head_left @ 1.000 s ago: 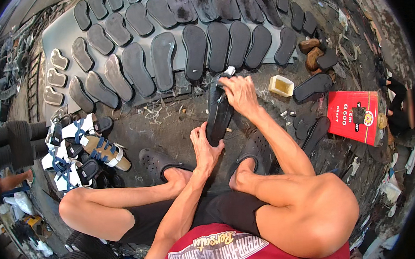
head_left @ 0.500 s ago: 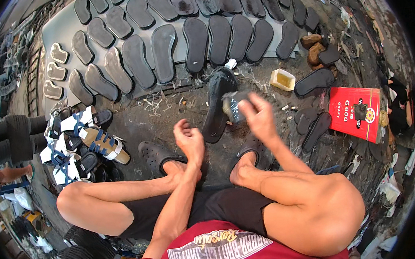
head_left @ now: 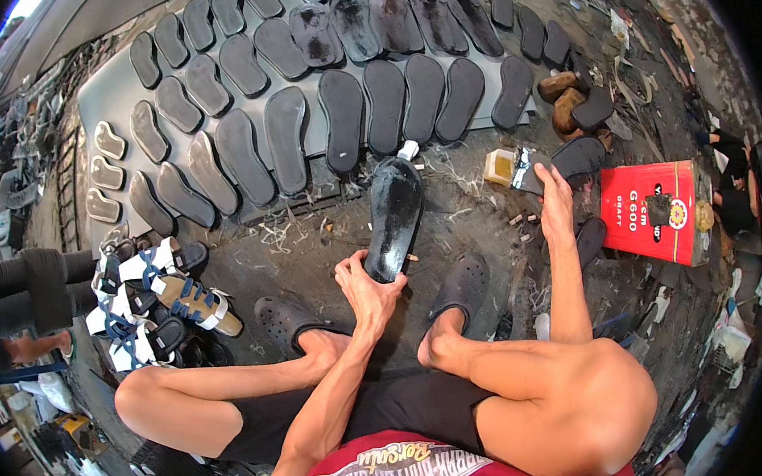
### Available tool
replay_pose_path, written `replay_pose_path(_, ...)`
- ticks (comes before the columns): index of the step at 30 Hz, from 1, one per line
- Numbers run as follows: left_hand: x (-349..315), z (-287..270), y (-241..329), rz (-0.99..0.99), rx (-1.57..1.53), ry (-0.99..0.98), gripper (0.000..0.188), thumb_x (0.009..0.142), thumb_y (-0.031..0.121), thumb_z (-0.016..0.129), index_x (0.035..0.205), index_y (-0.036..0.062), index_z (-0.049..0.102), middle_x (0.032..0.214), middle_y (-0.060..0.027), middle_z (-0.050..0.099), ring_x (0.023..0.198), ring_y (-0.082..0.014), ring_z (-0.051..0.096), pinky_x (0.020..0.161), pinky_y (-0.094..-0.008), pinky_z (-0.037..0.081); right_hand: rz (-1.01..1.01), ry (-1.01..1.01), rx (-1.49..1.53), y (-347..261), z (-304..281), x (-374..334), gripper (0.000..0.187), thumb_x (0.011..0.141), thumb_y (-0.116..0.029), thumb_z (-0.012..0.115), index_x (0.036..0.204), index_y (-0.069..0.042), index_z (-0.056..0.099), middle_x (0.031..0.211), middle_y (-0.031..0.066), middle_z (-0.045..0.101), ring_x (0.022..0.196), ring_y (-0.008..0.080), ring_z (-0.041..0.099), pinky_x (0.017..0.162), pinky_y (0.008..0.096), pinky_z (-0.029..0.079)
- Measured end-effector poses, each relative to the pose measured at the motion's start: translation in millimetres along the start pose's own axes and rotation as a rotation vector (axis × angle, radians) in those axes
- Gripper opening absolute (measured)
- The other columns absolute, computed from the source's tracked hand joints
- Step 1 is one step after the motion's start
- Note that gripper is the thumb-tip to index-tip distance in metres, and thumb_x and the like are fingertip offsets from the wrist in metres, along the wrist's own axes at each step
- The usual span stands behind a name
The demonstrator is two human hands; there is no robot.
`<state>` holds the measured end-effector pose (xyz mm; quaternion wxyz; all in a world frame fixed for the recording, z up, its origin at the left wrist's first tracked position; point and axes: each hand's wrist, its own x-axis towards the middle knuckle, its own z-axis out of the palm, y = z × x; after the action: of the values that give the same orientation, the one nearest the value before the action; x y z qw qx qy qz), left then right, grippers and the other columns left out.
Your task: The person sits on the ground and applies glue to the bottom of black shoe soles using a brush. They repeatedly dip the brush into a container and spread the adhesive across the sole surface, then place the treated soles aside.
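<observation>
A dark shoe sole (head_left: 394, 206) lies on the ground in front of me, its top glossy and wet-looking. My left hand (head_left: 369, 291) is closed on the sole's near end, thumb and fingers at its edges. Out to the right, my right hand (head_left: 555, 202) holds a flat dark rectangular pad (head_left: 530, 173) with whitish marks along one side. The pad is right beside a small pale tub (head_left: 499, 167) of yellowish stuff; I cannot tell whether they touch. A white object (head_left: 408, 151) sits at the sole's far end.
Rows of dark soles (head_left: 286, 138) cover a grey sheet (head_left: 322, 168) ahead. Strapped sandals (head_left: 194, 302) are heaped at left. A red can (head_left: 650, 214) lies at right, near brown rounded blocks (head_left: 568, 111) and loose soles (head_left: 578, 158). My clog-shod feet (head_left: 457, 295) flank the near space.
My right hand has carried the pad from over the sole rightward to the tub. My left hand has taken hold of the sole's near end. The sole now looks glossier.
</observation>
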<state>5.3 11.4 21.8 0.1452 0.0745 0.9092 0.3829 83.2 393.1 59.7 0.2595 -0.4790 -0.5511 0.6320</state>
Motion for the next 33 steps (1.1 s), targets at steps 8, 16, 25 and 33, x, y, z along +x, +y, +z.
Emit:
replay_pose_path(8,48.3,-104.6,30.7,-0.822,-0.961,-0.570,0.037,0.083,0.035,0.095,0.109,0.0128,0.078,0.085,-0.0010,0.065,0.090,-0.0168,0.066,0.076,-0.0305,0.047,0.051,0.000,-0.031,9.7,-13.5,6.0,0.084,0.103,-0.033,0.079,0.163,0.013,0.041,0.150,0.0183,0.063,0.130,0.0228,0.064,0.114,0.0344,0.047)
replay_pose_path(16,258.7,-184.2,97.1,-0.283,-1.169,-0.290,0.036,0.091,0.039,0.089,0.105,0.0089,0.074,0.090,-0.0080,0.078,0.071,-0.0152,0.071,0.070,-0.0317,0.059,0.065,-0.008,0.074,2.9,-14.5,-5.2,0.051,0.106,-0.026,0.075,0.142,0.008,0.065,0.129,0.0074,0.075,0.114,0.0150,0.070,0.106,0.0302,0.050)
replay_pose_path(25,489.6,-89.0,114.0,-0.164,-0.019,0.226,0.083,0.066,0.058,0.100,0.111,-0.0090,0.081,0.108,-0.0226,0.081,0.102,-0.0332,0.077,0.097,-0.0448,0.057,0.083,-0.037,0.135,3.8,-18.3,-1.8,0.046,0.104,-0.025,0.077,0.140,0.003,0.068,0.127,0.0075,0.076,0.113,0.0158,0.072,0.101,0.0308,0.054)
replay_pose_path(33,340.2,-45.2,87.9,0.346,0.012,0.563,0.060,0.094,0.029,0.084,0.140,-0.0014,0.063,0.133,-0.0237,0.062,0.129,-0.0405,0.056,0.114,-0.0487,0.044,0.133,-0.049,-0.026,-38.4,4.9,-11.3,0.076,0.106,-0.027,0.073,0.162,0.014,0.043,0.143,0.0178,0.069,0.135,0.0242,0.063,0.121,0.0326,0.040)
